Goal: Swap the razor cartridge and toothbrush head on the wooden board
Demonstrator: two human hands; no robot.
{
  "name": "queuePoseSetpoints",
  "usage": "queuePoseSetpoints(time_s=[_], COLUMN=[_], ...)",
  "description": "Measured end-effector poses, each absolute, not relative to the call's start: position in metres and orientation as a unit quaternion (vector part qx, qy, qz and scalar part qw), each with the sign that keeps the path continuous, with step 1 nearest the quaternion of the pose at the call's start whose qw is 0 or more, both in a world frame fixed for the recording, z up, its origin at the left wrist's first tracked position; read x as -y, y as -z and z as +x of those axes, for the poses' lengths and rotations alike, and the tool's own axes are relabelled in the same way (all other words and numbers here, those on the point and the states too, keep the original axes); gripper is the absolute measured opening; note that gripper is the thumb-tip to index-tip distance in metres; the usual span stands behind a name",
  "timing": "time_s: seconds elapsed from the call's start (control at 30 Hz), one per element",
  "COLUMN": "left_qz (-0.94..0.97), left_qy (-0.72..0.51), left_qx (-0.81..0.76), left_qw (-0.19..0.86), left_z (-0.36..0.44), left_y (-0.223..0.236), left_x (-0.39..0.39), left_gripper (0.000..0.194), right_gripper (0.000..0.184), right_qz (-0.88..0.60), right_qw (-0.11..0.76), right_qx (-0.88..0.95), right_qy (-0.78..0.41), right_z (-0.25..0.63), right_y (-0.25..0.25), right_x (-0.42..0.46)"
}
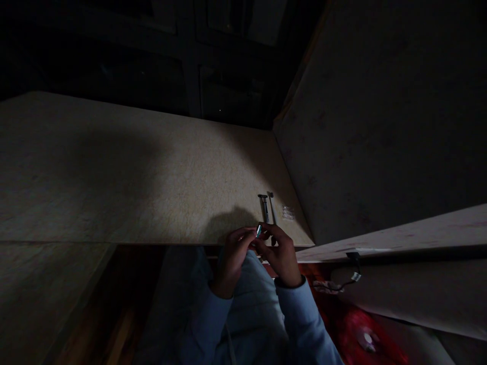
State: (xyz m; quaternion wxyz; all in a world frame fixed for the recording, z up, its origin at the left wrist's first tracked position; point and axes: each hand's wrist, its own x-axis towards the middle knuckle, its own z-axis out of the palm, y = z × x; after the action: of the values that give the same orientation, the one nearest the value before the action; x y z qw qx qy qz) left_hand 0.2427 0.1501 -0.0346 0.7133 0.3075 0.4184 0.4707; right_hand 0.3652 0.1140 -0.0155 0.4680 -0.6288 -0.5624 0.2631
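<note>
Blue sleeves (304, 317), two, covering the forearms nearest the camera; between them, a lap in pale blue clothing (253, 299), a light cord hanging at its front.

Left to right thereafter:

Surface (182, 167), pale and faintly veined, running across the middle, its near edge just before the body; a broad soft shadow falls on its left part.

Window (228, 94), dark-paned and dark-framed, behind the far edge.

Left hand (236, 253), at the near edge, fingers drawn together in a narrow pinch on a small object.

Small object (259, 231), one, dark with a bright bluish-white gleam, held up at a tilt between the fingertips of both hands; in this dim light it may be a little case or cartridge, but its kind is not certain.

Right hand (281, 251), fingers curled, thumb and forefinger closed narrowly on the same piece from the other side.

Razor (265, 209), dark, T-shaped head away from the person, lying just beyond the hands.

Toothbrush (273, 207), pale handle, dark head pointing away, beside the razor on its right.

Clear plastic piece (288, 212), ridged, right of the toothbrush, near the surface's right edge.

Wall (380, 116), grey, faintly patterned, rising along the right.

Cable (347, 285), black, white tag attached, below the wall.

Red bundle (352, 329), glossy, lower right.
</note>
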Motion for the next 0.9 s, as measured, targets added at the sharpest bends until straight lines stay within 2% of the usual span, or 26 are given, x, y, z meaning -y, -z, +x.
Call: queuePoseSetpoints(time_s=[0.13,0.27,0.33,0.43,0.57,0.67,0.8,0.9], left_qz=[0.356,0.397,0.437,0.510,0.624,0.687,0.711,0.719], left_qy=[-0.461,-0.488,-0.526,-0.551,-0.527,-0.499,-0.490,-0.488], left_qx=[-0.428,-0.456,-0.476,-0.516,-0.535,-0.517,-0.500,-0.490], left_qw=[0.691,0.630,0.553,0.413,0.215,0.111,0.070,0.072], left_z=[0.238,0.229,0.221,0.208,0.199,0.200,0.203,0.201], left_y=[0.038,0.048,0.058,0.077,0.096,0.100,0.100,0.102], left_x=[-0.151,-0.157,-0.162,-0.171,-0.178,-0.177,-0.174,-0.173], left_gripper=[0.029,0.034,0.031,0.026,0.026,0.022,0.021,0.021], right_gripper=[0.031,0.041,0.044,0.053,0.068,0.076,0.083,0.081], right_qz=[-0.637,-0.683,-0.714,-0.759,-0.823,-0.852,-0.873,-0.881], right_qw=[0.430,0.459,0.483,0.467,0.376,0.332,0.301,0.290], right_qx=[0.601,0.542,0.489,0.452,0.419,0.391,0.371,0.362], right_qy=[-0.220,-0.169,-0.134,-0.039,0.073,0.104,0.101,0.095], right_z=[0.369,0.389,0.407,0.435,0.457,0.461,0.460,0.459], right_y=[0.015,0.024,0.031,0.044,0.062,0.073,0.079,0.079], right_x=[-0.115,-0.121,-0.126,-0.137,-0.151,-0.158,-0.162,-0.162])
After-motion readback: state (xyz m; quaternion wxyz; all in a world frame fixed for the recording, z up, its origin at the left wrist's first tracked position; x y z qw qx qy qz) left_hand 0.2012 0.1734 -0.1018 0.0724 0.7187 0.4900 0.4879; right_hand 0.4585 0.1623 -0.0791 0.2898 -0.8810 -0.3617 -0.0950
